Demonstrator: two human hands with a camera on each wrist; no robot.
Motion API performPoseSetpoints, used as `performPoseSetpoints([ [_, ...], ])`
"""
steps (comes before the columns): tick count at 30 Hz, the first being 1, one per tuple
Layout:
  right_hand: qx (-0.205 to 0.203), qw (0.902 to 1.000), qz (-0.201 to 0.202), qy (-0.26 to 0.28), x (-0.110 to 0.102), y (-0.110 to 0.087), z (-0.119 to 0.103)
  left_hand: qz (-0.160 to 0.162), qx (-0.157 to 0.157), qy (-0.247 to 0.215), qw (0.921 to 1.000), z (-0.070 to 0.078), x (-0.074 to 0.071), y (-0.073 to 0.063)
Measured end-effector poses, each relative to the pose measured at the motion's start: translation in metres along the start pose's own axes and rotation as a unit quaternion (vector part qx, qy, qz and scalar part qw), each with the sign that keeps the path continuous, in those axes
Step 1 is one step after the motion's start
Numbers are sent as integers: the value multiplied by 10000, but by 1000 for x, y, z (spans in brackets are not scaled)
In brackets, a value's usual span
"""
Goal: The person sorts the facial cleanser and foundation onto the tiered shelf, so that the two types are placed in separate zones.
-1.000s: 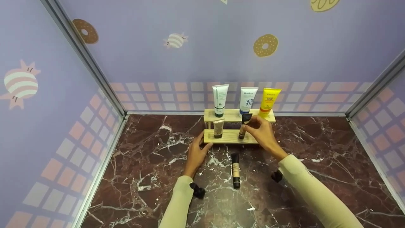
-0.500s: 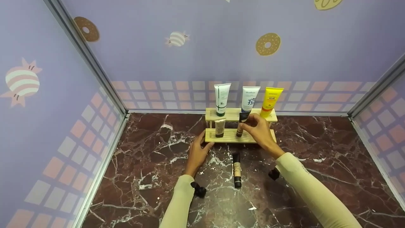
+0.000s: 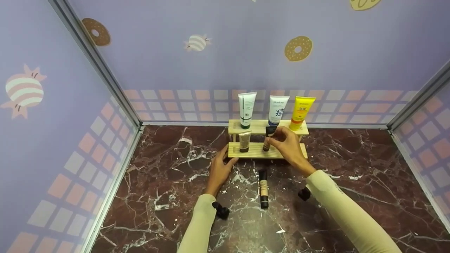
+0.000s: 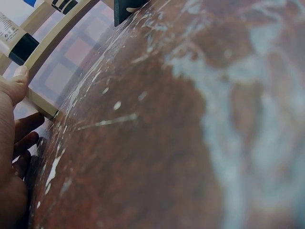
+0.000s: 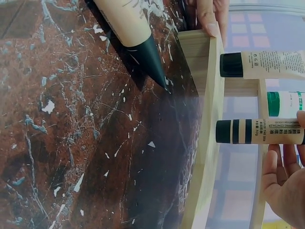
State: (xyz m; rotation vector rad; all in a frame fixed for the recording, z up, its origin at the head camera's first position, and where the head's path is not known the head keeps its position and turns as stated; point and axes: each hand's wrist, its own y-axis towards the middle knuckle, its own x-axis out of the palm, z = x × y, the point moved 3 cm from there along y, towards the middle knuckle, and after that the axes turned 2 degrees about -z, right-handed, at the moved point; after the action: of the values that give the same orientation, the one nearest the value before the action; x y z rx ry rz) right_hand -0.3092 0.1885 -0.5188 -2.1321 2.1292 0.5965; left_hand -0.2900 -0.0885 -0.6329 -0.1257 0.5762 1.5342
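Observation:
A two-step wooden rack stands by the back wall. My left hand holds its left end, thumb on the front edge and fingers around the side. My right hand pinches a small beige cosmetic tube between thumb and fingers. That tube is upright, its black striped cap down on the lower step. To its left on the same step stands another small beige tube. A longer beige tube with black ends lies on the marble surface before the rack.
On the upper step stand a white-and-green tube, a white-and-blue tube and a yellow tube. Patterned wall panels enclose the dark red marble surface at the back and both sides.
The tube in my right hand has shifted slightly left along the lower step and stands straighter. My left hand stays at the rack's end.

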Motion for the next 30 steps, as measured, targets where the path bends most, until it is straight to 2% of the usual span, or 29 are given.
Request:
performPoseSetpoints([
  [5,36,10000,-9,-4,0,-1,0,28,48,40,10000,-1,1,1],
  [15,-96,9999,-110,70,-1,-4,2,-129,-125,-353,9992,0,2,0],
  [21,-147,9997,-205,33,-4,-7,7,-31,3,-264,9996,0,3,0],
  [30,-12,9996,-253,-109,-10,-19,19,10,-19,-152,9999,-1,2,1],
])
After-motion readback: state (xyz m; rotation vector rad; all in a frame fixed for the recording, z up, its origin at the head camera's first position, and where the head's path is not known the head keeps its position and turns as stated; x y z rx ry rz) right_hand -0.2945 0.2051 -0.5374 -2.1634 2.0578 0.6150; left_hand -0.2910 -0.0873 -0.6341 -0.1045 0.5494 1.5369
